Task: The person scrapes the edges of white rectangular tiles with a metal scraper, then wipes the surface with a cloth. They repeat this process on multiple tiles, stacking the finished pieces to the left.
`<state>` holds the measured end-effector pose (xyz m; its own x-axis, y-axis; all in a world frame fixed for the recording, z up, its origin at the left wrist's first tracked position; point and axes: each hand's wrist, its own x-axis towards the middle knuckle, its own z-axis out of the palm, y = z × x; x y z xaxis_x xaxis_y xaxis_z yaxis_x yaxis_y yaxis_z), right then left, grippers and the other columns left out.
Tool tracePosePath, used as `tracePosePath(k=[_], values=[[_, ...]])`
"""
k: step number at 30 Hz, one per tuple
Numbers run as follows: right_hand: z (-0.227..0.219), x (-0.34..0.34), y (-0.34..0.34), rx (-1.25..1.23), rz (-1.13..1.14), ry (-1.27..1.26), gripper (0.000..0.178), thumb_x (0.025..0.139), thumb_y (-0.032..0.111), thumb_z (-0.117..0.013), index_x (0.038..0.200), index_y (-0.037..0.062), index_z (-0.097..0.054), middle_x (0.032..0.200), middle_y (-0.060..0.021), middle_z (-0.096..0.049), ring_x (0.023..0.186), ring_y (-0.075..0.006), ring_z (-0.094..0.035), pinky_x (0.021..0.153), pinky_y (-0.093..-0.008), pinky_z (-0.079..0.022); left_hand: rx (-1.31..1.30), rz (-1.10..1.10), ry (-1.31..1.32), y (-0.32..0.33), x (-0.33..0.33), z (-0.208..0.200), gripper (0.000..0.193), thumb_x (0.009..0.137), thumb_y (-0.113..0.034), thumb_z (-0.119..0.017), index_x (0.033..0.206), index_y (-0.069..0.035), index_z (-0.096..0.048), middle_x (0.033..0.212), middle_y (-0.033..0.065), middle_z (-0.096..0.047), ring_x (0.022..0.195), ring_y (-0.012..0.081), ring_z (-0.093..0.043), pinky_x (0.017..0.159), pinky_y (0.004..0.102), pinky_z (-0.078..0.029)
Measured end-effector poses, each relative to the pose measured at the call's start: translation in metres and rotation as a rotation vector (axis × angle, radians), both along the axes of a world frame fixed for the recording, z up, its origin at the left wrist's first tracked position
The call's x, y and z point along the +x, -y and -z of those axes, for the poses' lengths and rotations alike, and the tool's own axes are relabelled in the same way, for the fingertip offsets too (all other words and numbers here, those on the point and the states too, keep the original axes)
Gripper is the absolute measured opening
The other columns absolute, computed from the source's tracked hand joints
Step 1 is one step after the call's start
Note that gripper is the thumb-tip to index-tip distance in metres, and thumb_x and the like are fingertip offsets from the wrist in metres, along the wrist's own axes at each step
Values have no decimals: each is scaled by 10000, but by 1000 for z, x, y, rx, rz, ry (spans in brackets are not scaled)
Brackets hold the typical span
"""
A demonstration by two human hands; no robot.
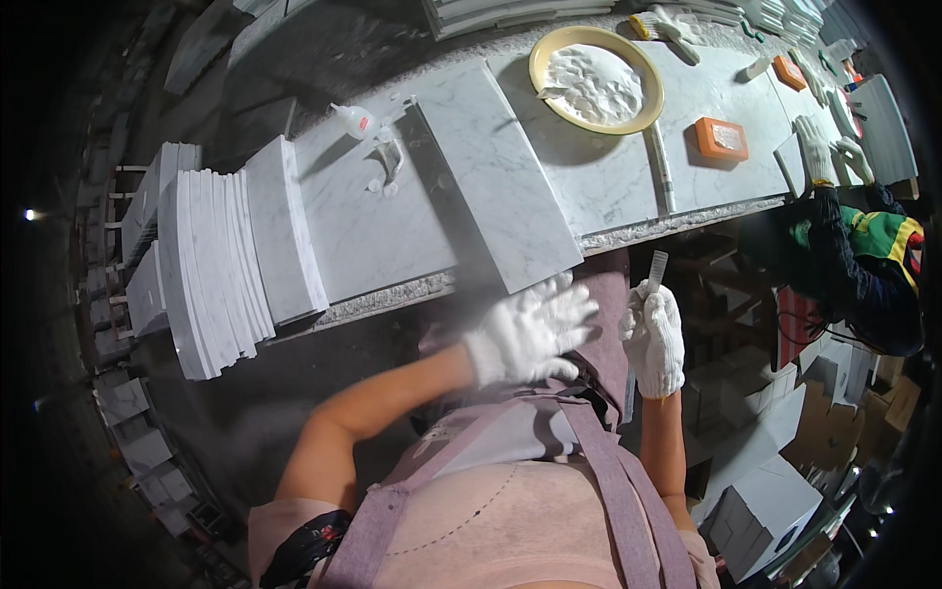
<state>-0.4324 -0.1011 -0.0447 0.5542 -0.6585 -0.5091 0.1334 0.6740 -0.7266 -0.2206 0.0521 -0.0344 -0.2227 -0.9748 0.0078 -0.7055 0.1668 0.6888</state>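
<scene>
My left hand (535, 329), in a white knit glove, is just off the near end of a grey-veined white marble tile (500, 187). Its fingers are spread, and nothing shows in them. Slight blur hides whether the fingertips touch the tile's edge. Further right, my right hand (655, 339) wears a matching glove and is closed on a small pale flat strip (658, 267) with fine lines across it, which sticks up past the fingers. The tile lies slantwise over other marble on the bench and juts past the front edge.
A yellow-rimmed basin (648, 118) of white powder stands beyond the tile. Right of it are a long thin bar (663, 177) and an orange block (721, 139). A squeeze bottle (353, 122) lies left, near stacked marble slabs (221, 265). At far right a gloved co-worker (863, 265) works.
</scene>
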Motion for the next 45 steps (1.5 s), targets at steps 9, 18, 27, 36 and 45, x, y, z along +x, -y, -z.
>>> tracePosePath(k=[9,18,27,36,45], values=[[-13,22,7,-70,83,-15,271,1057,258,-684,1258,82,-639,1030,8,-638,858,-96,-588,728,-259,-515,-374,-443,-65,-37,12,-21,150,945,-228,-699,970,-85,-737,821,98,-671,774,334,-669,761,454,-552],[-45,73,51,-228,46,18,348,1053,201,-682,1314,-28,-651,972,-34,-666,752,-97,-584,650,-234,-496,-321,-576,249,-19,50,-47,107,889,-227,-795,965,-158,-762,937,48,-735,878,290,-701,797,426,-544],[-35,80,45,-121,129,9,309,1070,170,-647,1289,-48,-656,981,-53,-688,779,-106,-623,655,-229,-510,-264,-760,551,150,142,-54,532,911,-333,-780,1403,-208,-620,1255,93,-682,1031,320,-704,894,463,-577],[-33,80,59,-36,124,-8,512,1047,90,-654,1495,-98,-489,990,-62,-637,736,-99,-559,603,-231,-482,3,-848,558,210,175,-75,234,978,-298,-679,1194,-226,-733,1163,88,-737,1059,336,-708,915,461,-571],[-41,52,83,-114,96,-70,475,1008,169,-737,1422,-33,-618,969,-27,-709,734,-63,-608,640,-201,-492,170,-688,615,261,219,-93,291,1014,-318,-585,1224,-184,-735,1210,129,-742,1166,363,-684,970,496,-548]])
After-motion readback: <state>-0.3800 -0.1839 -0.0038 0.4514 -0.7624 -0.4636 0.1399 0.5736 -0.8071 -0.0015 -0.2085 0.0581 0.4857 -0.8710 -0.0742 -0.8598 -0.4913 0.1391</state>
